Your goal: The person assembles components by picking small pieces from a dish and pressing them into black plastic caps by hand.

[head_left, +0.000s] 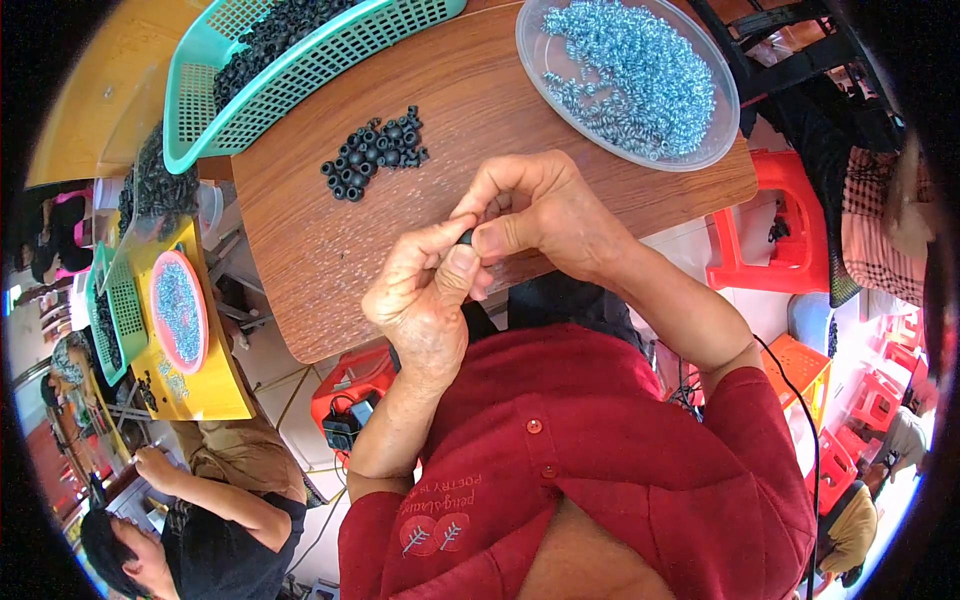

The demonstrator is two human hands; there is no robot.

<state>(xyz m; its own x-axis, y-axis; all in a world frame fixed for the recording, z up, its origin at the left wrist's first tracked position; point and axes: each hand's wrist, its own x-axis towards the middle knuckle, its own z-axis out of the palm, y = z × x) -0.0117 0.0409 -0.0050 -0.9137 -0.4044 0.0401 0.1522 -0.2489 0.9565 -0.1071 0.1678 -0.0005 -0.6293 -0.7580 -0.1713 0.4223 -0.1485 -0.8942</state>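
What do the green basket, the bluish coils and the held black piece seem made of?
Green basket: likely smooth plastic, moulded lattice walls. Bluish coils: probably metal wire, by their glints; tinted plastic possible. Black piece: rubber or plastic, seemingly dull without clear glints; mostly hidden.

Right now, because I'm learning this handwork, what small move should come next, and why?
Perhaps turn the small black rounded piece slightly for a clearer look: the bare left hand and right hand meet around it, hiding part of it.

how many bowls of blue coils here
2: round clear plastic bowl on the brown wooden table, pink plastic bowl on the yellow table at left; others may be hidden.
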